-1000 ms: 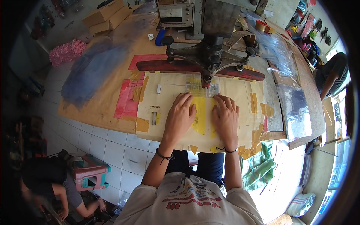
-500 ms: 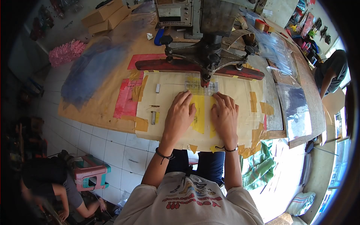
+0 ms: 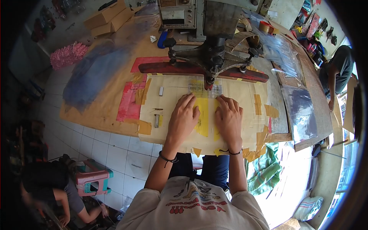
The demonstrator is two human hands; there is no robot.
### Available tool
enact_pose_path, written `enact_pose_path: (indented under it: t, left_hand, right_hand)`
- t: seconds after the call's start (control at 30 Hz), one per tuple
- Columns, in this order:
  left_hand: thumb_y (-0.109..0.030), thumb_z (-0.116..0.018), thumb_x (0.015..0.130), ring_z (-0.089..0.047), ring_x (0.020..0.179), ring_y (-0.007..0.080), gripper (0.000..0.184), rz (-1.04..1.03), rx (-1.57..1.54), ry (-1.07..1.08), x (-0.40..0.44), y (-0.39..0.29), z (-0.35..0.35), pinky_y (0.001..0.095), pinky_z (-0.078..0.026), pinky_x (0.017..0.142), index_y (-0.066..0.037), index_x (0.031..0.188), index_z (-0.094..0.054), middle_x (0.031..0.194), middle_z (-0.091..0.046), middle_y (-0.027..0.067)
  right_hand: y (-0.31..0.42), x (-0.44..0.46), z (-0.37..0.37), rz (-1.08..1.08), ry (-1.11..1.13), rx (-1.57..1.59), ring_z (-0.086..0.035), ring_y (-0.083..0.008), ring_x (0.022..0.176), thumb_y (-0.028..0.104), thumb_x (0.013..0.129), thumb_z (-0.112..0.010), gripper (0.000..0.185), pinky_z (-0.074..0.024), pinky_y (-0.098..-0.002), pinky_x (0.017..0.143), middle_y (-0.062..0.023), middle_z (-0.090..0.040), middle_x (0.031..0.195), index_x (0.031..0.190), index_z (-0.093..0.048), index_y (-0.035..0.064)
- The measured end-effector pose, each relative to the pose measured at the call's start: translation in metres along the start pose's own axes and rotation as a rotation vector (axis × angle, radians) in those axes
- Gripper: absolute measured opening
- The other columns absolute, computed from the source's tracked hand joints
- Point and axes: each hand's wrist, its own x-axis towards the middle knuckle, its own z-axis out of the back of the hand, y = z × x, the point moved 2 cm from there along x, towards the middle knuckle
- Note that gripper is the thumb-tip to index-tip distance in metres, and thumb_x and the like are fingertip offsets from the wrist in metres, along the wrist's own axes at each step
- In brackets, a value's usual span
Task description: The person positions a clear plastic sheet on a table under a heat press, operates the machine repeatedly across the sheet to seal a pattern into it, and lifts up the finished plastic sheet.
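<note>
A small clear plastic piece (image 3: 215, 90) lies flat under the press head, over a yellow strip (image 3: 202, 120) on the paper-covered board (image 3: 178, 136). My left hand (image 3: 184, 115) rests palm down, its fingertips at the near left corner of the plastic and its thumb apart. At the near right corner, the fingers of my right hand (image 3: 229, 117) touch the plastic in the same way, stretched forward. Just beyond my fingertips is the black press head (image 3: 209, 57) with a long red bar (image 3: 161, 68); its middle tip overlaps the plastic in view.
Two small metal blocks lie left of my hands, the nearer block (image 3: 156, 120) by a yellow patch. Bluish plastic sheets (image 3: 92, 73) cover the left table, and a clear sheet stack (image 3: 301, 111) lies right. One person (image 3: 57, 188) crouches at lower left; another person (image 3: 339, 73) is at right.
The clear plastic and my fingertips have shifted very slightly left. The person at the right has changed posture, with an arm reaching lower.
</note>
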Motion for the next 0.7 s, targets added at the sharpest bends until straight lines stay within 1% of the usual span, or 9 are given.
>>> enact_pose_path:
  t: [0.23, 0.33, 0.53, 0.63, 0.7]
  left_hand:
    - [-0.012, -0.065, 0.099, -0.058, 0.136, 0.034, 0.038, -0.011, 0.004, -0.003, 0.0003, 0.0006, -0.0003, 0.0416, -0.048, 0.117, 0.011, 0.13, -0.066, 0.14, -0.064, 0.0209]
    - [-0.01, -0.067, 0.098, -0.06, 0.134, 0.036, 0.038, -0.016, 0.0, -0.024, 0.0, 0.001, -0.0008, 0.0434, -0.049, 0.115, 0.01, 0.131, -0.065, 0.14, -0.065, 0.0206]
    - [-0.009, -0.067, 0.098, -0.06, 0.133, 0.0366, 0.038, -0.007, -0.009, -0.02, 0.0006, -0.0001, 0.0001, 0.0437, -0.049, 0.115, 0.01, 0.131, -0.065, 0.14, -0.065, 0.021]
    - [-0.012, -0.064, 0.1, -0.058, 0.135, 0.0346, 0.038, -0.009, 0.005, -0.004, 0.0009, -0.0004, 0.0006, 0.0425, -0.049, 0.116, 0.011, 0.13, -0.066, 0.139, -0.065, 0.0208]
    - [-0.012, -0.065, 0.1, -0.059, 0.135, 0.0347, 0.038, -0.008, 0.008, -0.006, 0.0009, -0.0002, 0.0007, 0.0425, -0.049, 0.116, 0.011, 0.13, -0.066, 0.139, -0.065, 0.0207]
  right_hand:
    - [-0.0002, -0.0002, -0.0006, -0.01, 0.012, 0.002, -0.059, -0.0278, 0.131, 0.011, 0.092, -0.061, 0.041, -0.0424, -0.0461, 0.108, -0.0086, -0.069, 0.137, 0.132, -0.07, 0.0056]
    - [-0.0003, -0.0002, -0.0003, -0.009, 0.009, 0.001, -0.059, -0.0278, 0.131, 0.011, 0.092, -0.061, 0.042, -0.0424, -0.0461, 0.108, -0.0085, -0.069, 0.137, 0.132, -0.07, 0.0056]
    - [0.0009, -0.0002, 0.0008, -0.006, -0.003, 0.0, -0.059, -0.0285, 0.129, 0.01, 0.092, -0.062, 0.041, -0.0427, -0.0455, 0.107, -0.0079, -0.069, 0.137, 0.132, -0.07, 0.0058]
    - [0.0004, -0.0002, 0.0002, 0.0, -0.01, 0.004, -0.06, -0.0287, 0.128, 0.01, 0.092, -0.063, 0.041, -0.0427, -0.0452, 0.107, -0.0076, -0.069, 0.136, 0.132, -0.07, 0.0058]
    - [0.0002, 0.0001, 0.0004, 0.001, -0.009, 0.008, -0.06, -0.0287, 0.128, 0.01, 0.092, -0.063, 0.041, -0.0426, -0.0451, 0.107, -0.0076, -0.069, 0.136, 0.132, -0.07, 0.006]
